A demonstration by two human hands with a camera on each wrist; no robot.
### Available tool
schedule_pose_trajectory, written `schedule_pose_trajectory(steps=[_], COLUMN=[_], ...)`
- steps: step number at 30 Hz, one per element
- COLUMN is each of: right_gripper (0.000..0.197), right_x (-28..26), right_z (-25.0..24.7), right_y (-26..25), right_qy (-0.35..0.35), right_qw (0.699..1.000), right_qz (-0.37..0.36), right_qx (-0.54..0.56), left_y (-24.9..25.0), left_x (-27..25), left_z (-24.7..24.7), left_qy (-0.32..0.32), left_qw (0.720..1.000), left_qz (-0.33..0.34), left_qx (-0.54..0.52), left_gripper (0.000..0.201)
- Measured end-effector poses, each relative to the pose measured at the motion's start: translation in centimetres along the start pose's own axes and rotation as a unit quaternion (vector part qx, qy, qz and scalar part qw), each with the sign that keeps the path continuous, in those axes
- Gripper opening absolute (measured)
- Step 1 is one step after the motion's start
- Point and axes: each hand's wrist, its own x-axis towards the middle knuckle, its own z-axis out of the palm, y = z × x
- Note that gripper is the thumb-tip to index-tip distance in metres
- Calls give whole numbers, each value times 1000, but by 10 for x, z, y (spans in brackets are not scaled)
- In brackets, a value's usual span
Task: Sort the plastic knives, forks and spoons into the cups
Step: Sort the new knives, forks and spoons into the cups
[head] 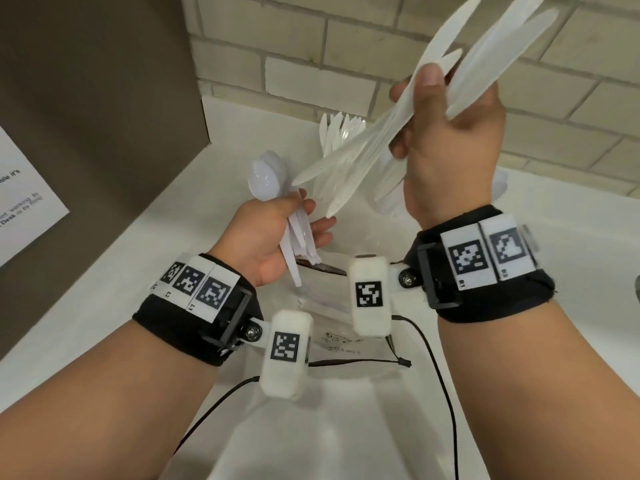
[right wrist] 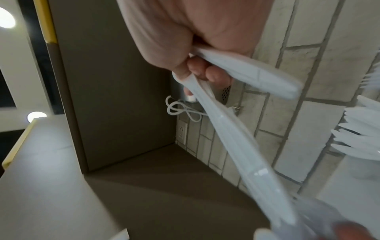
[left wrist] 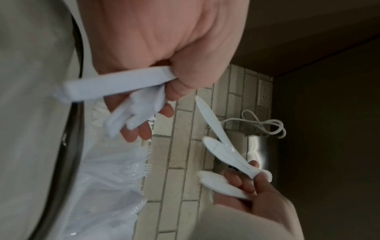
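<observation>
right hand (head: pixel 450 147) raised, fingers curled tight round a bunch of white plastic knives (head: pixel 374 140), thumb pressed flat across the front of the bunch. the knives cross inside the fist: handle ends fan up and out past the fingertips, blade ends slope down past the heel of the hand toward the other hand. right wrist view: fingers (right wrist: pixel 207 73) wrapped over the handles, several knives (right wrist: pixel 232 129) stacked and blurred below them.

left hand (head: pixel 277 233) lower, palm turned up. thumb and curled inner fingers pinch a small bundle of white plastic spoons (head: pixel 277 192) by the handles, bowls sticking up above the thumb, handle tips poking down past the palm. outer fingertips only half curled, slightly apart, pointing at the knife blades but not touching them. left wrist view: fingers (left wrist: pixel 170 112) loosely bent under the spoon handles (left wrist: pixel 123 84), grip at the thumb side.

beyond the fingertips of both hands, a clear plastic cup with white cutlery standing in it (head: pixel 337 133), forks by the tines in the left wrist view (left wrist: pixel 147 167). just past the right wrist a second clump of white cutlery (head: pixel 498 188), cup under it hidden. under both wrists a clear plastic bag (head: pixel 346 341) on the white counter (head: pixel 104 306).

grey panel with a printed paper sign (head: pixel 24 202) well off beyond the left hand's knuckles.
</observation>
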Motion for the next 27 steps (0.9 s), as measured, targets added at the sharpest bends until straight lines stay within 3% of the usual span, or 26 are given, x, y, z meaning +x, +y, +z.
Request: schedule_pose_trajectory(steps=[4, 11, 14, 18, 24, 27], right_gripper=[10, 8, 8, 12, 31, 34], right_x=[-17, -3, -2, -2, -2, -4], right_z=[9, -2, 6, 18, 27, 27], right_y=[15, 14, 17, 21, 30, 34], right_qy=[-2, 17, -7, 21, 47, 44], right_qw=[995, 987, 986, 991, 986, 987], right_qz=[-10, -25, -10, -4, -38, -10], right_qx=[-101, -157, -169, -130, -157, -155], left_y=[3, 8, 8, 4, 8, 10], left_x=[-1, -1, -9, -14, -21, -22], left_z=[9, -2, 8, 16, 13, 13], left_qy=[-15, 60, 36, 3, -58, -65], left_qw=[998, 997, 999, 1000, 994, 992], left_qz=[-8, -2, 6, 12, -11, -8], left_qx=[-63, -57, -16, 16, 88, 111], left_gripper=[9, 17, 14, 10, 30, 22])
